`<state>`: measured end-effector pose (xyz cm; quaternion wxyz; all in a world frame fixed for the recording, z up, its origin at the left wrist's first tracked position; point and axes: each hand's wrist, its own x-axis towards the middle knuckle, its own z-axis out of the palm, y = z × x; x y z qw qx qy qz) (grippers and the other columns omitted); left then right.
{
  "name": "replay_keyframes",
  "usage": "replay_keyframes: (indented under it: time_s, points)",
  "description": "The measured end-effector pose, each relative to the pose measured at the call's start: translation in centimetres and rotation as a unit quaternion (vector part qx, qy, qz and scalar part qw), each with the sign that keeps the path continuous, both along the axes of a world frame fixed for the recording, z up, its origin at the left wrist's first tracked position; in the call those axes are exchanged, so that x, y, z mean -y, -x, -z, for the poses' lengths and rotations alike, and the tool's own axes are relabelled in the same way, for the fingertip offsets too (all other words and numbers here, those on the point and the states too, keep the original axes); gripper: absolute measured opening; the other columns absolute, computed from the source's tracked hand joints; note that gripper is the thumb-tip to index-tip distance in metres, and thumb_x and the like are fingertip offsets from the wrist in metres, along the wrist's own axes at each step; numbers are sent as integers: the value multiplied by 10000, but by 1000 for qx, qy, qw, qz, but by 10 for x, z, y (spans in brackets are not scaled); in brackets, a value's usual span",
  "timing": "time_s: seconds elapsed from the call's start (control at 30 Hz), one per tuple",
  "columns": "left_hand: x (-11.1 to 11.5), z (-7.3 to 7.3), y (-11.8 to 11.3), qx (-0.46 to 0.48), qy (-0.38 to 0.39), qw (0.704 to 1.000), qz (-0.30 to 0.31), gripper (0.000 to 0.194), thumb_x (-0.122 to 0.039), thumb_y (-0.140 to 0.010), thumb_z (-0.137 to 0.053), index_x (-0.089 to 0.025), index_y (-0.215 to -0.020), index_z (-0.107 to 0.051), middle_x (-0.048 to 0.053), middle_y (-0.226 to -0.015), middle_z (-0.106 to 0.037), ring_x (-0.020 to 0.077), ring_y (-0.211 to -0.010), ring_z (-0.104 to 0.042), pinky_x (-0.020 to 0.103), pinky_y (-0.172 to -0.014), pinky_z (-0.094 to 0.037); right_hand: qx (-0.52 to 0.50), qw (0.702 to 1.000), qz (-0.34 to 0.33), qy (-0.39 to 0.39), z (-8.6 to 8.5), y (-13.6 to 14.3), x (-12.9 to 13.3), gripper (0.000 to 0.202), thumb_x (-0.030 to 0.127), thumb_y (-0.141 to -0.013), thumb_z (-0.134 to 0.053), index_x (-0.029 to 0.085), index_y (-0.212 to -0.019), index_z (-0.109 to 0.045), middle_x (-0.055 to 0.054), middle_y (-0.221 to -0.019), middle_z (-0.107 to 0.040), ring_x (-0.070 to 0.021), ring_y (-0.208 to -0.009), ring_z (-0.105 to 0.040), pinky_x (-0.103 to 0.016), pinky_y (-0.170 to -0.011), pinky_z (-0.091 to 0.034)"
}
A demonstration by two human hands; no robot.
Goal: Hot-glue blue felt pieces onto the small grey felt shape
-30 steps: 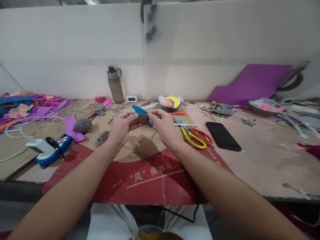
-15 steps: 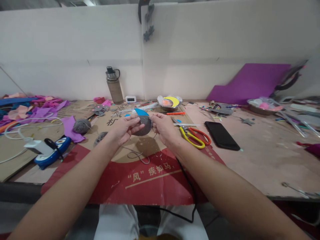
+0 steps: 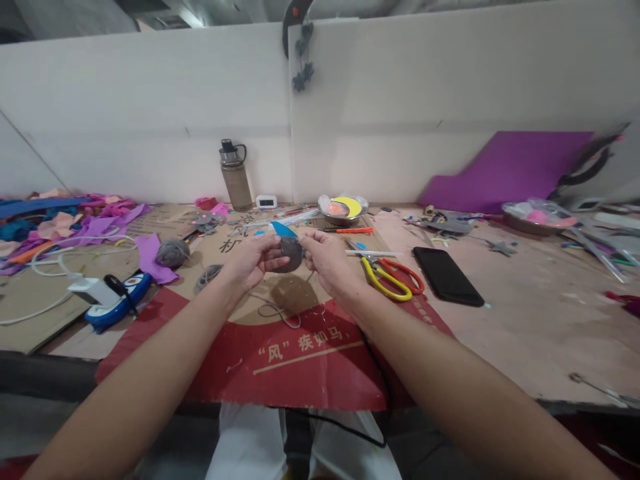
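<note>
Head view, both hands pinching grey disc, blue piece at top.

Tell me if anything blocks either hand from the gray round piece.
Nothing visible does: the left hand and right hand both hold the gray round piece, one at each side. A blue piece shows at its upper edge, but keeps neither hand off.

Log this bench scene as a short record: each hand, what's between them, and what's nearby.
Left hand: holding a round, flat dark-grey piece
Right hand: pinching at that piece's right edge
Top of piece: blue pointed sliver, attachment unclear
Right: scissors with yellow and red handles; black rectangular phone
Left: grey yarn ball
Back: tall translucent brown bottle
</note>
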<state>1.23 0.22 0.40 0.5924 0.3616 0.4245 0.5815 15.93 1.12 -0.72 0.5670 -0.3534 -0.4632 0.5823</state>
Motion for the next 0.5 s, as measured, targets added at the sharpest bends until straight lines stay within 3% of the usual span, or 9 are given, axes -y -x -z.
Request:
replay_keyframes:
  time_s: [0.2, 0.4, 0.5]
  points:
    - [1, -3, -13, -5, -41, 999, 17, 32, -75, -756, -697, -103, -744, -704, 62, -793, -721, 101, -658, -662, 248, -699, -619, -14, 1000, 20, 6, 2, -9, -5, 225, 356, -618, -668, 176, -713, -572, 119, -468, -348, -40, -422, -229, -220, -425, -142]
    - [-2, -11, -36, -25, -7, 1000, 1, 71, -160, -736, -756, -119, -759, -703, 83, -770, -720, 147, -611, -673, 238, -496, -578, -20, 999, 33, -6, -1, -17, -6, 250, 397, -649, -675, 184, -733, -575, 119, -469, -354, -48, -418, -243, -221, -417, -181]
    - [-6, -17, -51, -8, 1, 1000, -30, 78, -143, -736, -749, -117, -730, -675, 74, -730, -705, 140, -587, -656, 254, -510, -581, -35, 998, 50, -10, -4, -21, -10, 240, 391, -648, -673, 185, -715, -567, 123, -458, -344, -48, -418, -232, -219, -422, -180]
